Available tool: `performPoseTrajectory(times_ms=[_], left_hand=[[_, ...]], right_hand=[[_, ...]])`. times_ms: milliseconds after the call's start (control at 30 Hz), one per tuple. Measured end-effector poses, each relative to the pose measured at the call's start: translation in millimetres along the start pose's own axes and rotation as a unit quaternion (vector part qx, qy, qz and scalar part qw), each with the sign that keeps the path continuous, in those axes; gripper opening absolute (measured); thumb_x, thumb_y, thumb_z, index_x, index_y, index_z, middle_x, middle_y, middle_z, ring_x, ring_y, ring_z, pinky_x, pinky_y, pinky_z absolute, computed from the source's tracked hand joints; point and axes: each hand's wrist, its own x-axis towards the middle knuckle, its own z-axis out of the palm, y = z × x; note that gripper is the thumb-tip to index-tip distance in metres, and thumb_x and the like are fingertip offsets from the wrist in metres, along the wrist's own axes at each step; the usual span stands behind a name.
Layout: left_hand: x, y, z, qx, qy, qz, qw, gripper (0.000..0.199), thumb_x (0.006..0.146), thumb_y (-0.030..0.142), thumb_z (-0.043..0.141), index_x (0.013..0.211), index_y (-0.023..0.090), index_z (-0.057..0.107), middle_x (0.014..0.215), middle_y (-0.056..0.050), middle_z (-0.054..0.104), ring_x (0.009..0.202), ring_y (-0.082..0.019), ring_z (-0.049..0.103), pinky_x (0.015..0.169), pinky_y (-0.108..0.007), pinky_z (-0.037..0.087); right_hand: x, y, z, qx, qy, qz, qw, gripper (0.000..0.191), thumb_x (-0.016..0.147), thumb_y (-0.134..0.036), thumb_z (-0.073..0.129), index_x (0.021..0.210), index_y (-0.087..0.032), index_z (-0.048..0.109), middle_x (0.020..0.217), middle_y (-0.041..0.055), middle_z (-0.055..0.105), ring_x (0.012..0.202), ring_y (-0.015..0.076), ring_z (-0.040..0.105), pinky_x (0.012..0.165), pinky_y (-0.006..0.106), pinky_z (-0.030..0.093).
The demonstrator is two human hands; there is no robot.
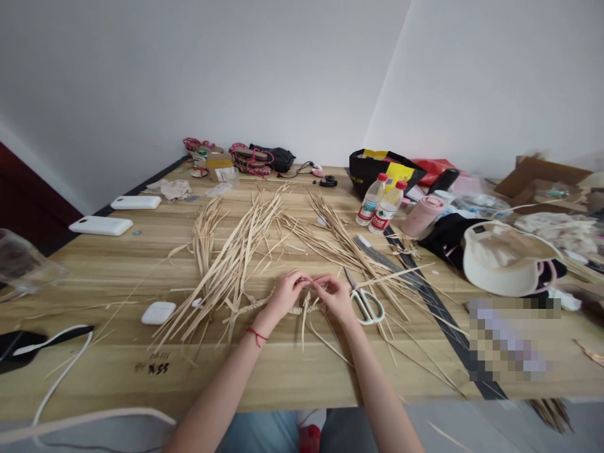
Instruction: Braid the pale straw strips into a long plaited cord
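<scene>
My left hand (289, 293) and my right hand (335, 299) meet above the front middle of the table, both closed with thumb and fingertips pinched together. Between the fingertips is a thin straw strand (308, 294), mostly covered by the fingers. Under the hands lies a narrow plaited straw braid (252, 306), partly hidden by my left hand. Close to my right hand rest scissors (368, 305) with pale green handles, blades pointing away. Loose straw bundles (245, 233) spread out beyond my left hand, and more straw (325, 236) fans out ahead toward the right.
A white case (158, 313) sits left of the straw. Two water bottles (384, 207), a pink cup (422, 215) and a black bag (365, 173) stand at back right. A white cap (500, 258) lies right. Two white power banks (101, 225) are at left.
</scene>
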Motion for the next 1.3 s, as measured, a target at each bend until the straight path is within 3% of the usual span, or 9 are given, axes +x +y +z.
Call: performPoseTrajectory(times_ms=[867, 1300], left_hand=[[-1.2, 13.4, -9.1, 0.033, -0.032, 0.033, 0.998, 0.014, 0.089, 0.019, 0.047, 0.086, 0.019, 0.061, 0.09, -0.003, 0.064, 0.087, -0.016, 0.059, 0.08, -0.03, 0.047], [0.6, 6.1, -3.7, 0.021, 0.0, -0.002, 1.0, 0.012, 0.087, 0.024, 0.052, 0.087, 0.018, 0.062, 0.088, -0.004, 0.065, 0.083, -0.016, 0.06, 0.076, -0.029, 0.048]], right_hand=[[0.3, 0.7, -0.6, 0.009, -0.005, 0.008, 1.0, 0.018, 0.075, -0.037, 0.068, 0.076, -0.018, 0.069, 0.087, 0.0089, 0.07, 0.082, 0.0216, 0.066, 0.073, 0.035, 0.052], [2.1, 8.4, -1.5, -0.001, 0.012, 0.003, 1.0, 0.023, 0.08, -0.04, 0.061, 0.083, -0.019, 0.07, 0.092, 0.0093, 0.069, 0.084, 0.0215, 0.064, 0.075, 0.035, 0.052]])
